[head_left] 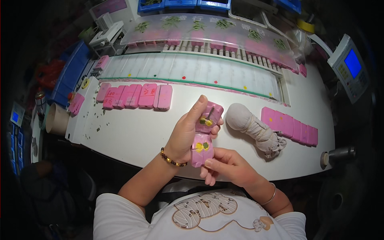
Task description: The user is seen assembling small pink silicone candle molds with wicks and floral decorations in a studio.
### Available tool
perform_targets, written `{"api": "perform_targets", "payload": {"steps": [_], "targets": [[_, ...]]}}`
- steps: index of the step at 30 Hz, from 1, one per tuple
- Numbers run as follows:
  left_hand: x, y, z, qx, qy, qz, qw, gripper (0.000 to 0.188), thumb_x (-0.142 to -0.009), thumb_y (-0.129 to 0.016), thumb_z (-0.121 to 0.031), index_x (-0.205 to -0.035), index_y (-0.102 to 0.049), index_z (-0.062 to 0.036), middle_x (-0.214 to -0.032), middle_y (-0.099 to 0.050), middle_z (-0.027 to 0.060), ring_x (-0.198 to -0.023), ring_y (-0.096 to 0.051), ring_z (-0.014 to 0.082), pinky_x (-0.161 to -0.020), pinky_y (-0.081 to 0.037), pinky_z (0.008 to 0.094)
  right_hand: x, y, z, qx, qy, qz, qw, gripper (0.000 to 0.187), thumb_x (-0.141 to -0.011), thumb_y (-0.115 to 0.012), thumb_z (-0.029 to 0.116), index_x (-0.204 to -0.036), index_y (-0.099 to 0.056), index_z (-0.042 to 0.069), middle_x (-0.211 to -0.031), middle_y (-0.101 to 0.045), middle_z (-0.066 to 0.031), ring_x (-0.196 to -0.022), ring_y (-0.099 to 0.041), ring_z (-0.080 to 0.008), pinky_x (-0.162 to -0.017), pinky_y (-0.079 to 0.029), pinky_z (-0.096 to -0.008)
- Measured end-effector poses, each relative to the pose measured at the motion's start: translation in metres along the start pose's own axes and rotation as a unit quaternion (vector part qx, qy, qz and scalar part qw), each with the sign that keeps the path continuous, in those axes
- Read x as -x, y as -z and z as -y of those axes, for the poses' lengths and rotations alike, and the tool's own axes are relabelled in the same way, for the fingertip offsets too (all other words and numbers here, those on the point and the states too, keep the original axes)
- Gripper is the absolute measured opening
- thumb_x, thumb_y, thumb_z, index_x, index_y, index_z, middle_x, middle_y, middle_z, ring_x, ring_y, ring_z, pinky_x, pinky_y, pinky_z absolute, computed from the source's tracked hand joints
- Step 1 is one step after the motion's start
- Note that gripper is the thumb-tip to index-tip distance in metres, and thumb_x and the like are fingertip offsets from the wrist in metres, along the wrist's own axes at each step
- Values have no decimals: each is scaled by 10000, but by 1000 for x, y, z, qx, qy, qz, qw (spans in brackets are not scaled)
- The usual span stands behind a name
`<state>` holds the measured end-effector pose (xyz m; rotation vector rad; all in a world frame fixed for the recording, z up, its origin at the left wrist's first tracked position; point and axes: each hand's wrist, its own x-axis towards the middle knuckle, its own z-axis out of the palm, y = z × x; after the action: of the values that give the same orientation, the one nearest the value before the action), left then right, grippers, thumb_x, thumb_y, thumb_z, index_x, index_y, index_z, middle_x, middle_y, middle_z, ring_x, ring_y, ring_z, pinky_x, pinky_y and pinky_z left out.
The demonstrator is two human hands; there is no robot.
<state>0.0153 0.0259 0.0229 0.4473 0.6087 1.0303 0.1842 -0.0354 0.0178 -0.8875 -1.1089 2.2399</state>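
A pink rubber mould lies split open in my hands, its upper half above its lower half. Yellow and dark green patches mark the inner faces of both halves. My left hand is closed around the upper half, with the thumb along its left edge. My right hand pinches the lower right corner of the lower half between thumb and fingers. Just right of the mould, a tied pale cloth bundle with a rounded head lies on the white table.
Pink mould blocks stand in rows at the left and right. A long glass-like panel with coloured dots spans the back. Dark crumbs litter the left side. A metal nozzle juts in at right, below a blue-screened device.
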Motion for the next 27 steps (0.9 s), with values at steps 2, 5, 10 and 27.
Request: {"api": "perform_targets", "payload": {"steps": [2, 5, 10, 27], "targets": [[0, -7, -3, -46, -12, -3, 999, 513, -1032, -472, -523, -1006, -607, -28, -835, -644, 103, -603, -599, 121, -510, -483, 218, 1, -4, -1, 78, -14, -50, 996, 245, -1018, -596, 233, -1099, -634, 5, -849, -700, -58, -713, -661, -113, -637, -530, -227], [-2, -3, -5, -131, -47, -24, 990, 474, -1040, -482, -472, -948, -598, -22, -773, -622, 92, -544, -557, 107, -459, -420, 212, 2, 7, 8, 386, 126, -126, 905, 235, -973, -658, 207, -1080, -649, -2, -821, -702, -79, -694, -660, -143, -614, -498, -237], [4, -6, -1, -199, -79, -44, 976, 385, -1049, -482, -343, -833, -586, -41, -671, -557, 16, -498, -468, 66, -442, -364, 212, -14, -3, 44, 456, 386, -312, 738, 202, -850, -774, 126, -1001, -687, 25, -851, -604, -84, -696, -578, -178, -574, -451, -302], [3, -3, -3, -244, -315, -107, 911, 584, -1056, -357, -551, -972, -520, 4, -755, -600, 124, -570, -547, 144, -542, -476, 272, -10, 12, 42, 507, 331, -253, 755, 187, -867, -732, 57, -1013, -636, -10, -859, -599, -108, -722, -590, -190, -583, -475, -293]]}}
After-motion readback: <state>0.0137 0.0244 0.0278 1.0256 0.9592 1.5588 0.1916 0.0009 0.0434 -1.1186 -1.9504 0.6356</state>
